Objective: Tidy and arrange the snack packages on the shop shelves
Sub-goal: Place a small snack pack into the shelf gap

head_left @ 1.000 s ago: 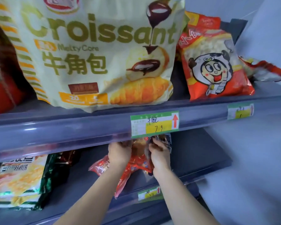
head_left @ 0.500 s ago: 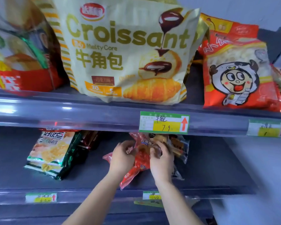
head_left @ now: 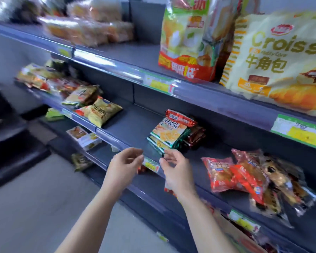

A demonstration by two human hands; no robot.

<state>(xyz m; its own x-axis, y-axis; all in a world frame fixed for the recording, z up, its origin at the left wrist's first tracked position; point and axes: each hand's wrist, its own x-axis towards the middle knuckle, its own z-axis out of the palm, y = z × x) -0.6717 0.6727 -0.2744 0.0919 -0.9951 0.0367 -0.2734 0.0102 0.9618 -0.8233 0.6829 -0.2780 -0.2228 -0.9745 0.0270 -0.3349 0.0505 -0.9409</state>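
On the middle shelf (head_left: 135,128) a small stack of green-edged cracker packs (head_left: 169,135) leans against dark red packs (head_left: 195,136). To the right lies a heap of red and clear bread packs (head_left: 244,178). My left hand (head_left: 124,165) hovers in front of the shelf's edge with loosely curled fingers and holds nothing. My right hand (head_left: 175,168) is just below the cracker stack, fingers curled, its fingertips close to the lowest pack; I cannot tell whether they touch it.
Large croissant bag (head_left: 281,57) and a red-and-green bag (head_left: 188,39) stand on the upper shelf. Yellow snack packs (head_left: 98,112) lie further left on the middle shelf. Price tags (head_left: 150,165) line the rails. Grey floor (head_left: 35,207) lies at the left.
Both hands have let go of the red bread packs and moved left to the cracker stack. The view has swung left along the shelves.
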